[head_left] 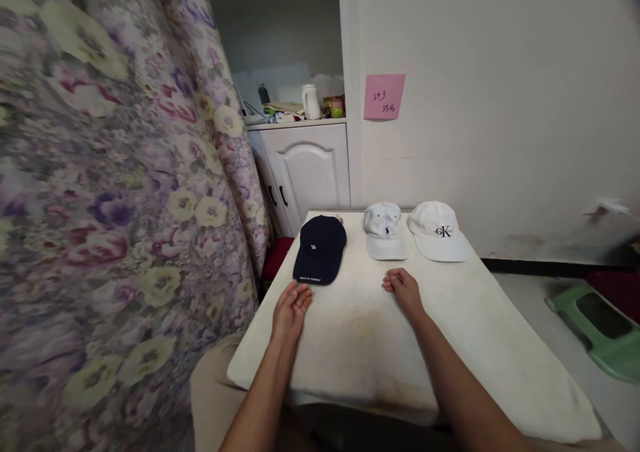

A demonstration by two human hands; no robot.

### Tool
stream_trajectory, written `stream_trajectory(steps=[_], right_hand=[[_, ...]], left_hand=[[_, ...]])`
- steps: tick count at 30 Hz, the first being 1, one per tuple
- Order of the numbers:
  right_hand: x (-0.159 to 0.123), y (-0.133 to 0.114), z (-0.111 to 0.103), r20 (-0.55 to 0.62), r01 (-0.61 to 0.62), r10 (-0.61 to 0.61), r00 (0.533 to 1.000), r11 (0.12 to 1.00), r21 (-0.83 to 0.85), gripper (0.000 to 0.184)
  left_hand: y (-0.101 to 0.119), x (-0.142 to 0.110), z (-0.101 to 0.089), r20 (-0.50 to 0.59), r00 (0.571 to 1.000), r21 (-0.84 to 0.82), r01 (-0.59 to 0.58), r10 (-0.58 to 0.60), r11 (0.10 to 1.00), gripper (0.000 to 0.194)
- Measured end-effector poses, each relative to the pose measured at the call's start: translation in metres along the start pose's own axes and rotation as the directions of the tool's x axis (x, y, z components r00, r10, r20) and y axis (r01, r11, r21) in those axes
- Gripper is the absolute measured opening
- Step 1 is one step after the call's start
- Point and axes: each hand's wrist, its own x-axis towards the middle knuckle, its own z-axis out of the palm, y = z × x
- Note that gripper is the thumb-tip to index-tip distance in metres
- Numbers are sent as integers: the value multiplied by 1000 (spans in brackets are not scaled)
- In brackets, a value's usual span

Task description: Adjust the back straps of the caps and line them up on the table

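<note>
There are three caps (pixel 323 245) (pixel 384 229) (pixel 437 232) and two hands (pixel 289 313) (pixel 406 292) at one tabletop (pixel 350 335). Around them are one jug (pixel 311 102), one paper note (pixel 384 97), two door handles (pixel 272 195) (pixel 283 195) and one stool (pixel 607 347).

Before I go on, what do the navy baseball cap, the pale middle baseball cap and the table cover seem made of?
Navy baseball cap: fabric, probably cotton-like; matte, with no glare.
Pale middle baseball cap: likely fabric, by its soft-looking crown and dull finish; fibre unclear.
Table cover: likely cloth, matte and stained, with a soft, uneven near edge; possibly coated.
</note>
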Motion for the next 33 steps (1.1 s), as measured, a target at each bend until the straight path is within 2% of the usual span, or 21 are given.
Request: stream_trajectory(steps=[7, 17, 22, 25, 27, 30, 33], right_hand=[[-2, -2, 1, 0, 24, -24, 1000, 999, -26, 17], [-2, 1, -1, 21, 49, -47, 999, 997, -56, 26], [-2, 1, 1, 23, 54, -52, 998, 996, -65, 26], [-2, -1, 3, 20, 58, -57, 998, 996, -64, 26], [-3, -2, 4, 17, 60, -59, 998, 996, -63, 27], [-3, -3, 4, 13, 59, -59, 998, 996, -60, 28], [-3, -4, 5, 11, 62, -62, 998, 996, -57, 28]], left_hand=[[10, 12, -1, -7, 999, 57, 36, -35, 998, 31], [23, 35, -6, -57, 991, 88, 129, -124, 988, 17], [31, 41, -10, -72, 971, 16, 230, -228, 973, 16], [41, 46, -12, -88, 944, -53, 313, -317, 948, 11], [48, 49, -11, -100, 926, -102, 355, -364, 929, 14], [55, 49, -6, -101, 908, -165, 388, -407, 907, 11], [58, 45, 1, -69, 906, -201, 397, -417, 895, 19]])
